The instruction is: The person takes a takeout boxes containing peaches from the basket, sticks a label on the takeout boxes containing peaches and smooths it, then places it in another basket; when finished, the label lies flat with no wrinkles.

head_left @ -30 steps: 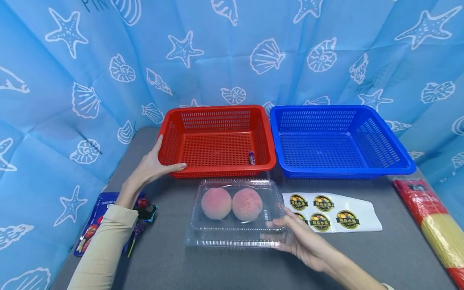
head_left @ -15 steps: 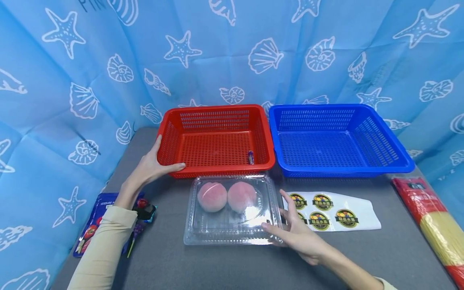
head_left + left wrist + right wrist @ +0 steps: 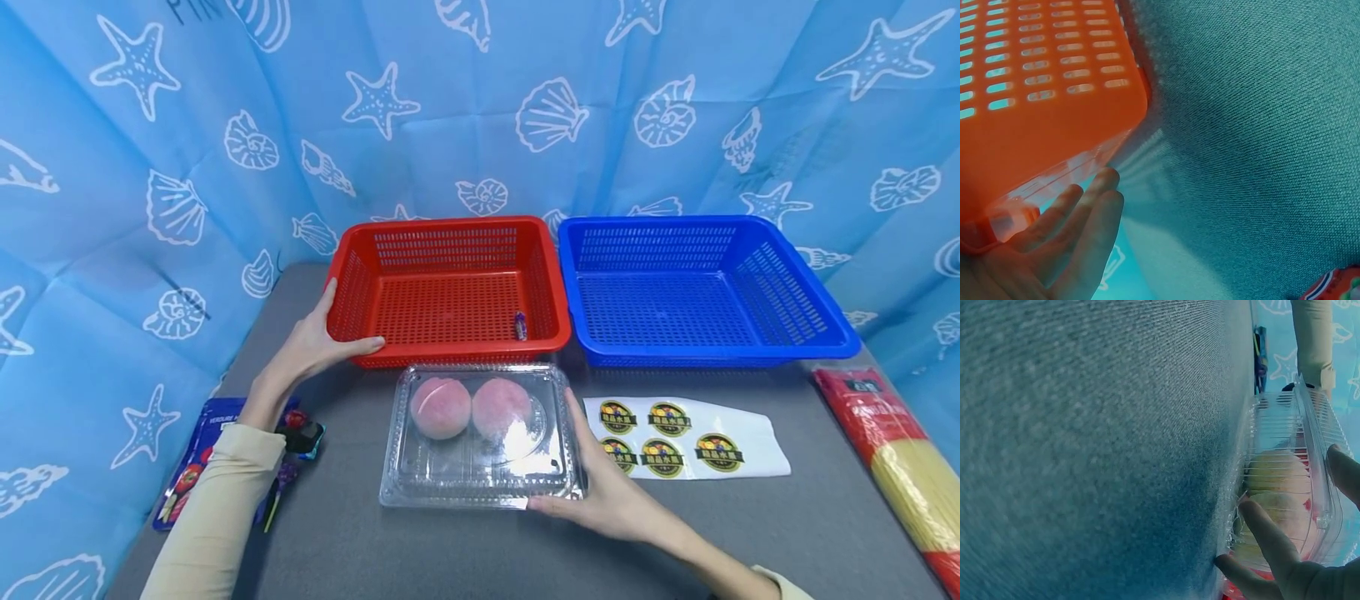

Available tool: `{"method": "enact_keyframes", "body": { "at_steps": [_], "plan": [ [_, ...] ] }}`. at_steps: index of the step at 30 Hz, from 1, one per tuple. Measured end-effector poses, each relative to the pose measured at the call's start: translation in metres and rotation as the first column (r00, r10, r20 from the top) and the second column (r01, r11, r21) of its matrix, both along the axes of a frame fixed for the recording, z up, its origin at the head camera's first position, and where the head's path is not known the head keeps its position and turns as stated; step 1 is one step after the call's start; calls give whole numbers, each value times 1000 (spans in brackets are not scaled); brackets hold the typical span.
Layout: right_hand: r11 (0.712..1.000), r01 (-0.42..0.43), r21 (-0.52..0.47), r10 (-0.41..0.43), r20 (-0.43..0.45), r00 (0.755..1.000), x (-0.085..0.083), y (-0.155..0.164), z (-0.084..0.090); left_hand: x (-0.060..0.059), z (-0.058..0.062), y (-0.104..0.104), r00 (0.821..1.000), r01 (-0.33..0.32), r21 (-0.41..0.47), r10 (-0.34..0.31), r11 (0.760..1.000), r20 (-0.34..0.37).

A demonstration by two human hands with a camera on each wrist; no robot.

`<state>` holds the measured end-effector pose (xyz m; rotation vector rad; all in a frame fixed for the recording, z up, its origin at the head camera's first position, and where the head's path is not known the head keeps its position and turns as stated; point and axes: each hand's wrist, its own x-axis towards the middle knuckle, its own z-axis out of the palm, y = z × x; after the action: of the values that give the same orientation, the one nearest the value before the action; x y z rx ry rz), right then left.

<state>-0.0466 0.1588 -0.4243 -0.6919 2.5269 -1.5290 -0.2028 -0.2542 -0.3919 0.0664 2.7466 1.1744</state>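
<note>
The clear plastic clamshell box (image 3: 482, 437) lies flat on the grey table (image 3: 750, 525), directly in front of the red basket (image 3: 450, 287) and close to its front wall. Its lid is down, and two pink peaches (image 3: 470, 407) sit side by side in the far half of the box. The right hand (image 3: 607, 492) holds the box at its near right corner: the thumb lies along the front edge, and the fingers (image 3: 577, 425) extend up the right side wall. In the right wrist view, the fingers (image 3: 1272, 540) rest against the ribbed wall of the clamshell with the peaches visible through the plastic. The left hand (image 3: 315, 342) grips the near left corner of the red basket, thumb hooked over the front rim and fingers laid along the left side; the left wrist view shows the fingers (image 3: 1082, 219) straight against the basket's outer wall. A small purple item (image 3: 520, 326) lies inside the red basket at the front right; what it is cannot be told. The blue basket (image 3: 697, 287) stands just beside the red one on its right. A white sheet of round stickers (image 3: 686, 437) lies on the table just right of the clamshell, partly under the right hand. A packet of spaghetti (image 3: 896, 458) lies along the right table edge. A blue printed pack (image 3: 187, 471) lies at the left edge beneath the left forearm.
</note>
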Motion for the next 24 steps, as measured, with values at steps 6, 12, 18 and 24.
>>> {"method": "enact_keyframes", "body": {
  "at_steps": [6, 12, 18, 24],
  "plan": [
    [1000, 14, 18, -15, 26, 1000, -3, -1, 0, -2, 0, 0, 1000, 3, -8, -3, 1000, -9],
    [1000, 13, 19, -14, 67, 998, -3, -1, 1, -2, 0, 0, 1000, 16, -20, -16, 1000, -7],
    [999, -16, -32, 23, 256, 967, -3, 10, 10, -1, 2, 0, 997, 38, -53, -42, 998, -64],
    [997, 31, -66, -4, 374, 927, -6, 38, 24, 17, 14, 6, 990, -26, -264, -12, 964, -140]
  ]
}}
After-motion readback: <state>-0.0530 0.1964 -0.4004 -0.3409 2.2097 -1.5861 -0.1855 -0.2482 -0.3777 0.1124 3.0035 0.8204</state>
